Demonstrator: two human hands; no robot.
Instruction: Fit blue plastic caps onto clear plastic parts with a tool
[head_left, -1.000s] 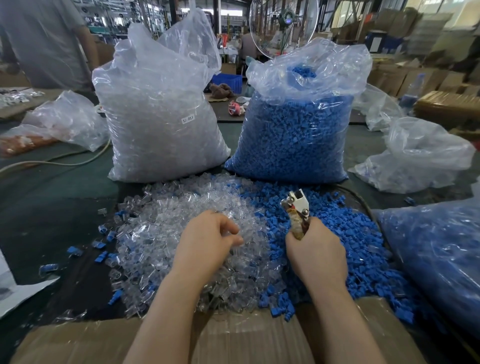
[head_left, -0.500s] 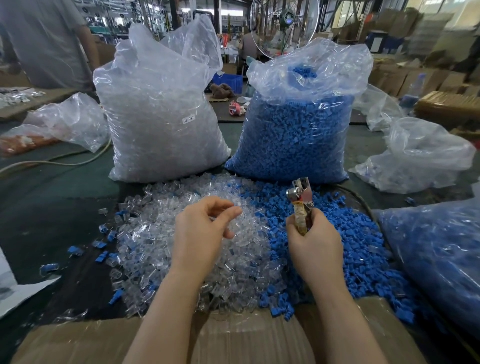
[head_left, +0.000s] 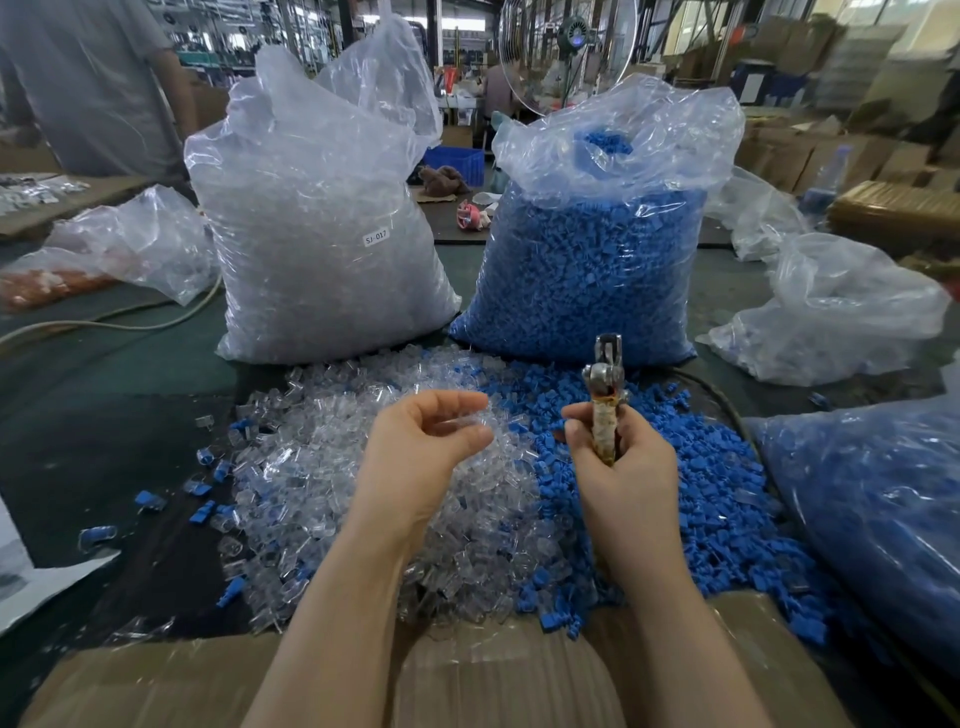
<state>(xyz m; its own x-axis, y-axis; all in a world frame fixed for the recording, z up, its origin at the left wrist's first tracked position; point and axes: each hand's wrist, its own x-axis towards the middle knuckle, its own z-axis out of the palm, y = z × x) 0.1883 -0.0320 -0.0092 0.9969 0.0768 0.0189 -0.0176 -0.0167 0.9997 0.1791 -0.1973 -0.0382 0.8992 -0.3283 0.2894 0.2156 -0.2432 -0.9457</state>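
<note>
The tool (head_left: 605, 402) stands nearly upright over the seam where the blue caps (head_left: 691, 467) meet the clear parts (head_left: 322, 467), long axis vertical, metal head pointing up and away toward the big blue sack (head_left: 587, 275). The right hand (head_left: 615, 467) is wrapped tight around its taped handle. Whether the head is loaded with anything is too small to tell.

Just left of the tool, the left hand (head_left: 426, 452) hovers above the clear heap with thumb and fingertips curled toward each other, pinching what looks like a single clear piece, though it's see-through and hard to be sure.

So this reads as the pick-and-load step: a clear part in hand, nothing fitted yet. Next move probably calls for bringing that piece across to the tool's head, lining it up with a blue cap, and squeezing.

Beyond the tool, the sack of clear parts (head_left: 322, 234) sits beside the blue sack on the green counter (head_left: 104, 395); a cardboard box (head_left: 467, 686) sits below the tool, nearest the person.
</note>
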